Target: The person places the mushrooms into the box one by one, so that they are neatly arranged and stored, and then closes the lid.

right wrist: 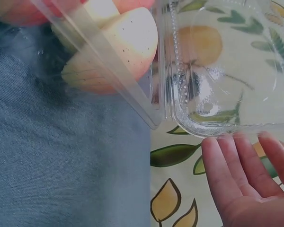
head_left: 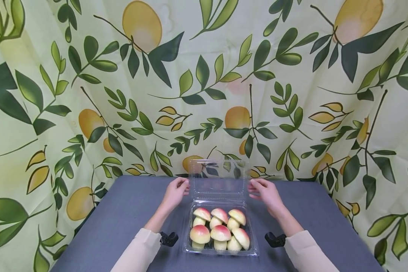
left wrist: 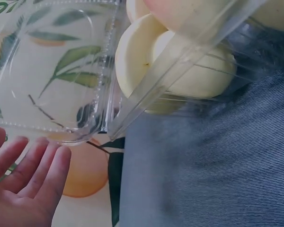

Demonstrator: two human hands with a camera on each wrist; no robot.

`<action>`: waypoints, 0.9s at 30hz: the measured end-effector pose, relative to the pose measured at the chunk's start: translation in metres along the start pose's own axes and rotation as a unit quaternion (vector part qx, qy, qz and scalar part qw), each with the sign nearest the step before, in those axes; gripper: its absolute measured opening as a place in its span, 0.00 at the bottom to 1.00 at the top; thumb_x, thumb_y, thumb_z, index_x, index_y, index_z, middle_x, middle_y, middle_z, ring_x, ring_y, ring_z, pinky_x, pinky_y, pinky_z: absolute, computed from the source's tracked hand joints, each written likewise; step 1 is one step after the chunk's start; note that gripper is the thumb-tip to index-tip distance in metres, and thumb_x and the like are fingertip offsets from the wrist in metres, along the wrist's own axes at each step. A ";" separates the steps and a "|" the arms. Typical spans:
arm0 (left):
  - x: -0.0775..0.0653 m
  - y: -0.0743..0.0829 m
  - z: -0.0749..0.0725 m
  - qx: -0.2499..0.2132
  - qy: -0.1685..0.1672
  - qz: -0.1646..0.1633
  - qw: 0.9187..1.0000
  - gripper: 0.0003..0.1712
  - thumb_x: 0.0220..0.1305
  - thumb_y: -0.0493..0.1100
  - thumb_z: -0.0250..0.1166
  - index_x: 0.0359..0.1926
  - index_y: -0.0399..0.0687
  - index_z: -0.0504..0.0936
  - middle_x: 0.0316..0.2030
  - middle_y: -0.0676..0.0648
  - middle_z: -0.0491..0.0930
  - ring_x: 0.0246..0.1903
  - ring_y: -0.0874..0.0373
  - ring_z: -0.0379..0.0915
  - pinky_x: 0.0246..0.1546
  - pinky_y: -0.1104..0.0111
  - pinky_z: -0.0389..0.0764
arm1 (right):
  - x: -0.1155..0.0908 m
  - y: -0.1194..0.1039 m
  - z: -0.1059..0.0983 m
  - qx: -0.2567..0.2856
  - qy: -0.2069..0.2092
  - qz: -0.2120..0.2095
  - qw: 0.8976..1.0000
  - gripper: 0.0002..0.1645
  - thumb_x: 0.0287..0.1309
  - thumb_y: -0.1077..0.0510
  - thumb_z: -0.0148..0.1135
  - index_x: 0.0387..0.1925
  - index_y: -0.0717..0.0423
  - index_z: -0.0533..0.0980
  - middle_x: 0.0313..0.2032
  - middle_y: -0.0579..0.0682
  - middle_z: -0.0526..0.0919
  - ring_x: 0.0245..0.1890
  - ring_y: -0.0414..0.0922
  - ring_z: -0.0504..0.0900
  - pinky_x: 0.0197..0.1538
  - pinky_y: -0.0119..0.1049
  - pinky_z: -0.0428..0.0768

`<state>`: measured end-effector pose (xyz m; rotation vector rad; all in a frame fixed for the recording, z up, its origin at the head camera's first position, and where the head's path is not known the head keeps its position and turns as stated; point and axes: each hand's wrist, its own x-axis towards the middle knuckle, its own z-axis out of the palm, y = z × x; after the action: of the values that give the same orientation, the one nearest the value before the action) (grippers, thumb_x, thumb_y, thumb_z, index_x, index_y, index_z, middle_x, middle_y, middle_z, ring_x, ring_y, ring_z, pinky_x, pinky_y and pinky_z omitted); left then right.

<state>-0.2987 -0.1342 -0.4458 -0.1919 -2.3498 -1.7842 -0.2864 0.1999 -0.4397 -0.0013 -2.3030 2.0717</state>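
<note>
A clear plastic clamshell box [head_left: 187, 245] stands on the table with its lid [head_left: 219, 185] raised at the back. In its base sit several toy-like mushrooms [head_left: 220, 233] with cream stems and red-blushed caps. Beside the lid's left edge is my left hand [head_left: 176, 190]; its extended fingertips [left wrist: 61, 153] come right up to the rim in the left wrist view. On the opposite side, my right hand [head_left: 266, 192] has its fingertips [right wrist: 210, 144] at the lid's right rim, fingers fairly straight. Each thumb lies partly outside its wrist view.
The table [head_left: 132, 211] has a grey-blue cloth surface. A curtain [head_left: 204, 94] printed with leaves and orange fruit surrounds its back and sides. Black wrist straps [head_left: 169, 239] sit at the cuffs of both pale sleeves [head_left: 139, 249].
</note>
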 end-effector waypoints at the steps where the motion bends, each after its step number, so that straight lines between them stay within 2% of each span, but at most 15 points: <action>1: -0.002 0.000 -0.001 -0.006 -0.004 0.002 1.000 0.15 0.78 0.36 0.54 0.50 0.25 0.78 0.40 0.30 0.81 0.42 0.39 0.81 0.44 0.57 0.87 | -0.001 0.000 0.000 0.007 0.000 0.002 1.000 0.27 0.77 0.51 0.53 0.60 0.73 0.73 0.50 0.67 0.82 0.49 0.53 0.84 0.50 0.41 0.86; 5: -0.010 0.011 -0.006 -0.021 -0.024 0.003 0.999 0.18 0.79 0.37 0.51 0.50 0.21 0.76 0.42 0.27 0.80 0.45 0.33 0.79 0.48 0.52 0.85 | -0.005 0.000 0.000 0.027 0.003 0.013 1.000 0.32 0.77 0.45 0.52 0.59 0.72 0.74 0.49 0.62 0.83 0.51 0.54 0.83 0.50 0.39 0.85; 9: -0.018 0.020 -0.011 -0.027 -0.041 0.004 0.999 0.19 0.80 0.37 0.48 0.49 0.18 0.76 0.44 0.24 0.79 0.48 0.28 0.77 0.51 0.47 0.83 | -0.007 0.002 0.000 0.036 0.001 0.013 0.999 0.35 0.76 0.42 0.52 0.59 0.73 0.74 0.50 0.62 0.82 0.53 0.56 0.82 0.52 0.39 0.85; 11: -0.016 0.014 -0.011 -0.027 -0.040 0.000 0.999 0.20 0.81 0.38 0.48 0.48 0.19 0.76 0.44 0.24 0.79 0.47 0.29 0.77 0.51 0.47 0.83 | -0.009 0.003 0.000 0.040 -0.002 0.011 0.999 0.35 0.76 0.42 0.53 0.58 0.73 0.74 0.51 0.64 0.82 0.53 0.55 0.82 0.53 0.39 0.85; 13: -0.018 0.016 -0.012 -0.026 -0.042 -0.008 0.999 0.21 0.81 0.39 0.48 0.48 0.18 0.76 0.44 0.23 0.79 0.48 0.28 0.77 0.52 0.46 0.82 | -0.010 0.004 0.000 0.044 -0.004 0.009 0.999 0.35 0.76 0.42 0.53 0.58 0.74 0.74 0.52 0.65 0.81 0.52 0.54 0.82 0.54 0.40 0.84; 17: -0.018 0.008 -0.012 -0.013 -0.035 -0.011 0.999 0.23 0.81 0.43 0.49 0.46 0.22 0.78 0.43 0.27 0.81 0.47 0.33 0.79 0.50 0.51 0.84 | -0.014 0.005 -0.001 0.047 -0.005 0.009 0.999 0.34 0.76 0.43 0.53 0.54 0.74 0.75 0.51 0.65 0.82 0.51 0.52 0.83 0.55 0.41 0.83; 23: -0.022 0.003 -0.015 0.011 -0.037 -0.005 0.999 0.22 0.80 0.46 0.52 0.43 0.28 0.82 0.40 0.34 0.84 0.43 0.44 0.82 0.47 0.56 0.86 | -0.022 0.009 -0.003 0.036 -0.010 0.019 0.999 0.28 0.76 0.46 0.54 0.48 0.73 0.77 0.46 0.61 0.84 0.51 0.51 0.84 0.57 0.43 0.82; 27: -0.026 0.001 -0.018 0.014 -0.048 0.000 0.999 0.22 0.80 0.45 0.53 0.42 0.28 0.82 0.41 0.32 0.84 0.42 0.46 0.82 0.47 0.56 0.86 | -0.027 0.013 -0.005 0.038 -0.026 0.012 0.999 0.26 0.76 0.49 0.54 0.48 0.73 0.77 0.47 0.62 0.84 0.52 0.53 0.84 0.58 0.44 0.82</action>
<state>-0.2721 -0.1510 -0.4459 -0.2786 -2.4377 -1.7788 -0.2597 0.2056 -0.4530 0.0278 -2.2613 2.1963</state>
